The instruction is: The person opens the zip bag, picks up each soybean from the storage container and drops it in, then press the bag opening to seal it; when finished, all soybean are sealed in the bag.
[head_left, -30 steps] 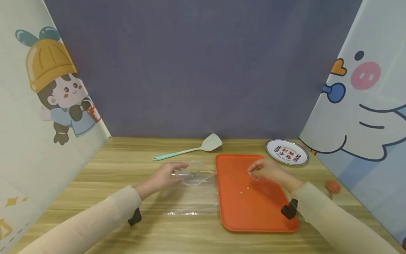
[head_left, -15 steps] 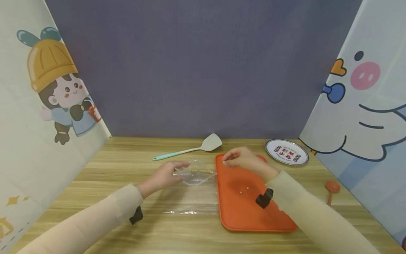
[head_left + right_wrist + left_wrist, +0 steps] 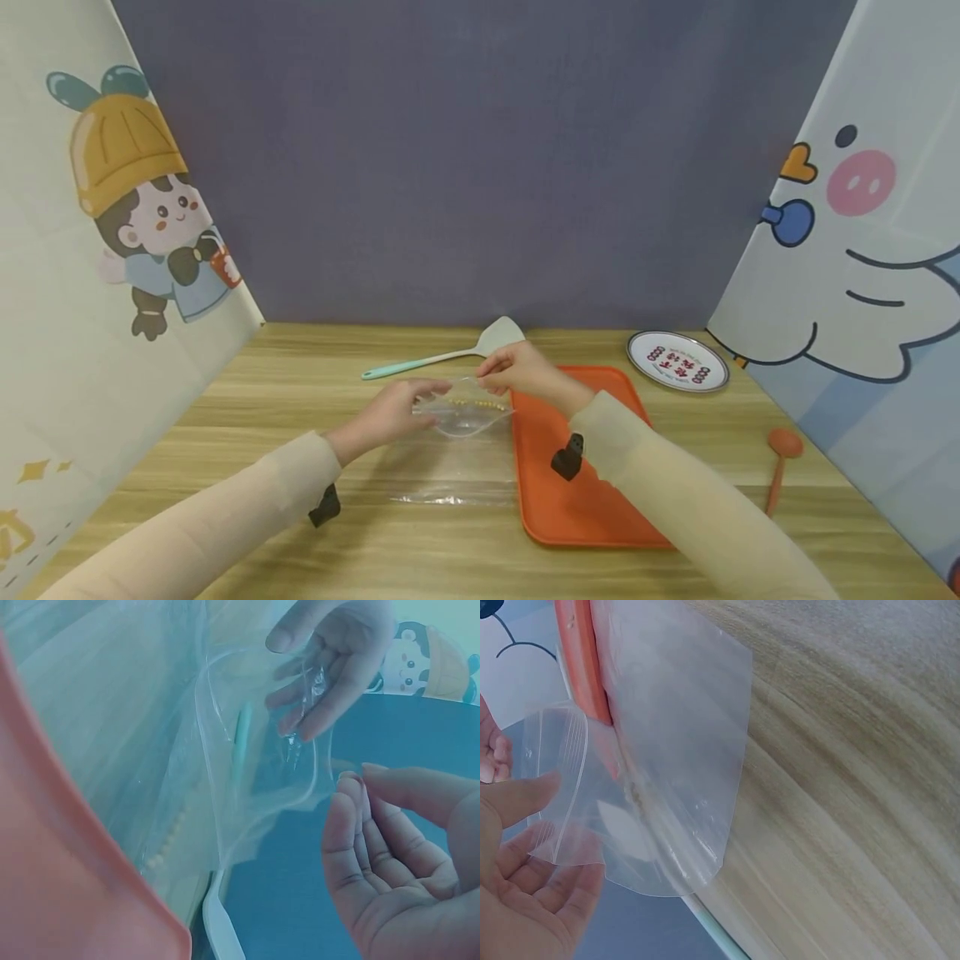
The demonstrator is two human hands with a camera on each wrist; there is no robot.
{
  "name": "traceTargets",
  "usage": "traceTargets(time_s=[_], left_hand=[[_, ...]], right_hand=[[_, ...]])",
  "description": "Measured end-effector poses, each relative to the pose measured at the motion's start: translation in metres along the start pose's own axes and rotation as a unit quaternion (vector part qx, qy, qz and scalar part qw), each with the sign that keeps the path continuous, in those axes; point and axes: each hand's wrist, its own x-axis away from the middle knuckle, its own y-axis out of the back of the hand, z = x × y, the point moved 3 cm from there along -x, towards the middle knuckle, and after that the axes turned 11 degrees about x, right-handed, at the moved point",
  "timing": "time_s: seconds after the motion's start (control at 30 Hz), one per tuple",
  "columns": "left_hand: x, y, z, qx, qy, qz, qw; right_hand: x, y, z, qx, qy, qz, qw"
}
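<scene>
A clear zip-lock bag stands with its mouth spread, its lower part lying flat on the table. Several small yellow beans line up inside it. My left hand holds the bag's mouth, with the thumb on one side and fingers on the other, as the left wrist view of the bag shows. Over the mouth's far right edge is my right hand, thumb and forefinger pinched together. A small pale bean appears to be between those fingertips, mostly hidden in the right wrist view of the hand.
An orange tray lies right of the bag, partly under my right forearm. Behind the bag rests a spatula with a mint handle. A printed white plate sits back right, and an orange-brown spoon lies at the right.
My right hand has moved left from over the tray to the bag's mouth, keeping its pinch. The left hand and bag hardly move. The forearm now covers the two beans on the tray.
</scene>
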Motion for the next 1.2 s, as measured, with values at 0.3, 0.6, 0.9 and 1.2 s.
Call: traceTargets(time_s=[0.3,0.6,0.9,1.2], left_hand=[[0.0,-0.001,0.002,-0.001,0.001,0.002,1.0],[0.0,0.0,0.003,0.007,0.009,0.001,0.9999],[0.003,0.001,0.006,0.016,0.01,0.002,0.9998],[0.004,-0.001,0.007,0.018,0.019,0.0,0.9997]], right_hand=[[0.0,0.001,-0.006,-0.003,-0.01,-0.006,0.9999],[0.02,0.032,-0.033,0.012,-0.001,-0.005,0.9999],[0.045,0.055,-0.075,0.052,-0.042,0.016,0.9977],[0.07,0.059,-0.106,0.06,-0.045,0.087,0.9933]])
